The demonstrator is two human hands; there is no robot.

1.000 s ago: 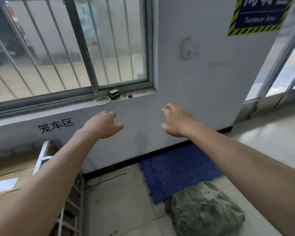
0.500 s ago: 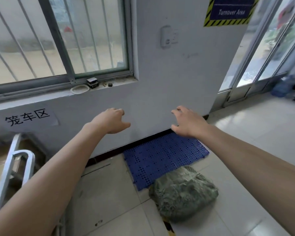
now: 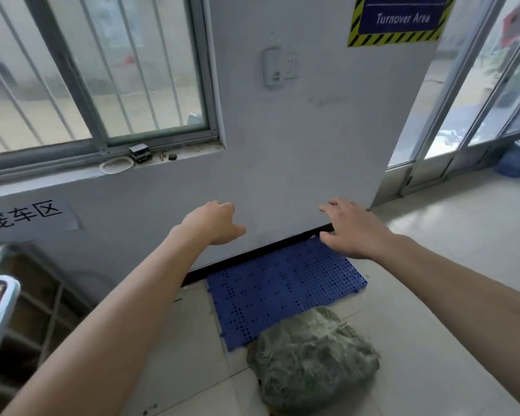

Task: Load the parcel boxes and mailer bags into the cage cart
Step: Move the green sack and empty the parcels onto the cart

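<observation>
Head view: you hold both bare arms out in front of you toward a pale wall. Your left hand and right hand are empty, fingers loosely curled, palms down, well apart from each other.

Below them, a grey-green mailer bag lies on the tiled floor, nearer your right arm. It is a crumpled, rounded lump, slightly wider than deep, and its near end is cut off by the frame, so you cannot tell which way it points. Its far edge overlaps a blue perforated floor mat, whose long side runs along the wall's base.

At the far left edge stands the cage cart, showing a rounded metal tube and grid.

Above it, a barred window has small items on its sill. A "Turnover Area" sign hangs upper right, beside glass doors.
</observation>
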